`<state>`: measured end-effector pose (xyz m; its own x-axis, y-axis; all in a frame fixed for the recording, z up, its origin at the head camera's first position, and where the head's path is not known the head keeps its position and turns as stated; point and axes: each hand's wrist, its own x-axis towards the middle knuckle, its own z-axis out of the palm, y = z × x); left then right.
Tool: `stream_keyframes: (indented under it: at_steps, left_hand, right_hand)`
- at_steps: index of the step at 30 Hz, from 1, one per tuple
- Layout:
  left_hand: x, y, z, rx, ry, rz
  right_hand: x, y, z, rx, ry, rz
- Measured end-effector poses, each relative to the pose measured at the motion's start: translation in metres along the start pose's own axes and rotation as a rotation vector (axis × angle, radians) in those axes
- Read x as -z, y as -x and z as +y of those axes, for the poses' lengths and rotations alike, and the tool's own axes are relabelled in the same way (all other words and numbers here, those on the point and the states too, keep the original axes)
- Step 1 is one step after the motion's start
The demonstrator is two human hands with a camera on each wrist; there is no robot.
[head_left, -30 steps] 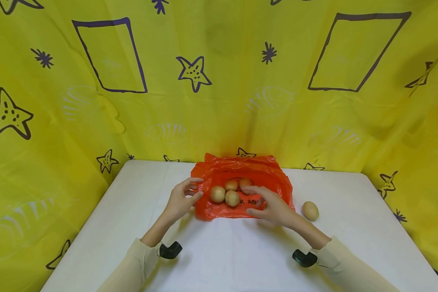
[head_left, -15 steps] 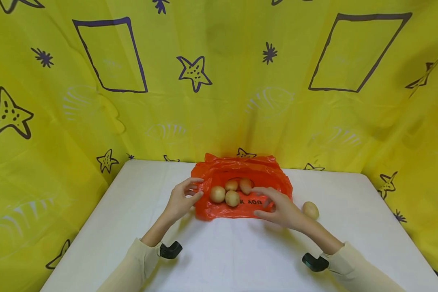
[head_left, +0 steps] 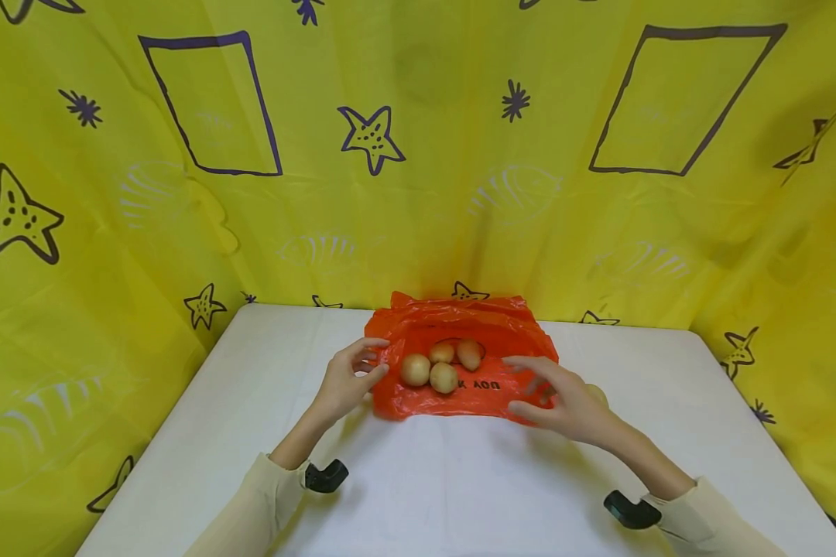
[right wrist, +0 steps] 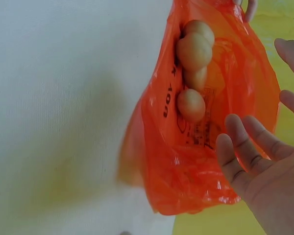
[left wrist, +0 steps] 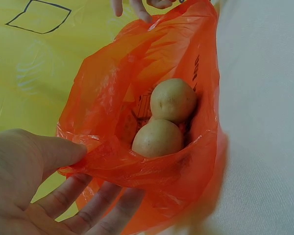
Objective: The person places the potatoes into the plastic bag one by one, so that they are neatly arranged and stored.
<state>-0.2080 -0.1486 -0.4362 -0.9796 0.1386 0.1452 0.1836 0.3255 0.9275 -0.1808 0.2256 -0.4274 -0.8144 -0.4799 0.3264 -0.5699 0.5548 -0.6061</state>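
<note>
A red plastic bag (head_left: 515,333) lies with its mouth open toward me, and several potatoes (head_left: 443,378) rest inside it. My left hand (head_left: 344,385) pinches the left rim of the bag; the left wrist view shows the thumb (left wrist: 63,152) inside the rim and the fingers outside. Over the bag's right side is my right hand (head_left: 567,402), fingers spread and holding nothing. In the right wrist view its fingers (right wrist: 237,142) overlap the bag's edge. Another potato (head_left: 597,394) sits on the table to the right of the bag, partly hidden behind the right hand.
A white cloth-covered table (head_left: 418,487) carries everything. Right behind the bag hangs a yellow curtain (head_left: 432,216) with starfish drawings, and it also closes in both sides.
My right hand has drawn back to the right, away from the rightmost potato in the bag, which is now uncovered. It now partly covers the potato outside. The left hand stays put.
</note>
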Motion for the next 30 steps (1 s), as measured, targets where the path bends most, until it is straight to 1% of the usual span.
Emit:
stream_keyframes:
  at_steps: [3, 8, 12, 17, 25, 30]
  left_hand:
    - [0.0, 0.0, 0.0, -0.002, -0.005, -0.001]
    - [0.0, 0.001, 0.0, 0.001, -0.015, 0.002]
    - [0.0, 0.001, 0.0, 0.004, -0.014, 0.002]
    - [0.0, 0.0, -0.001, 0.001, -0.015, -0.001]
    - [0.0, 0.0, 0.0, 0.002, -0.021, -0.002]
    - [-0.001, 0.0, 0.0, 0.012, -0.023, 0.0]
  right_hand:
    - [0.006, 0.005, 0.001, -0.008, 0.008, 0.016]
    - [0.016, 0.011, 0.004, 0.03, -0.003, 0.053]
    - [0.023, 0.015, 0.006, 0.029, 0.0, 0.08]
    - [0.031, 0.023, 0.01, -0.017, 0.01, 0.112]
    - [0.044, 0.035, 0.023, -0.12, 0.081, 0.156]
    - [0.048, 0.042, 0.033, -0.146, 0.085, 0.18]
